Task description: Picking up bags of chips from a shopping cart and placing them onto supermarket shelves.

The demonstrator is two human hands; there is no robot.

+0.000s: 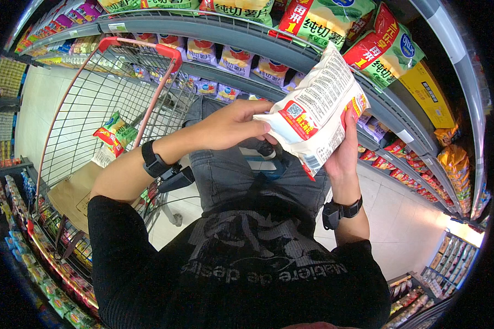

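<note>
Before my chest I hold a white snack bag point(327, 96), tilted, its back panel facing up. The panel bears dense writing, a red printed patch with a code, and a barcode near its lower corner. My left hand point(230, 125) pinches the bag's left end between thumb and fingers. Around the right side wraps my right hand point(342, 154), thumb on the printed face and the other fingers hidden beneath. Beyond the bag, large green-and-red potato chip bags point(323, 20) stand on the upper shelf, one of them point(387, 51) leaning at its right part.
A wire shopping cart point(164, 47) with red corners stands at my left, holding a green-and-red chip bag point(117, 133) and a brown paper bag point(72, 193). Curved grey shelf edges point(214, 39) run close in front. Lower shelves carry purple chip bags point(235, 59) and red packets point(407, 181).
</note>
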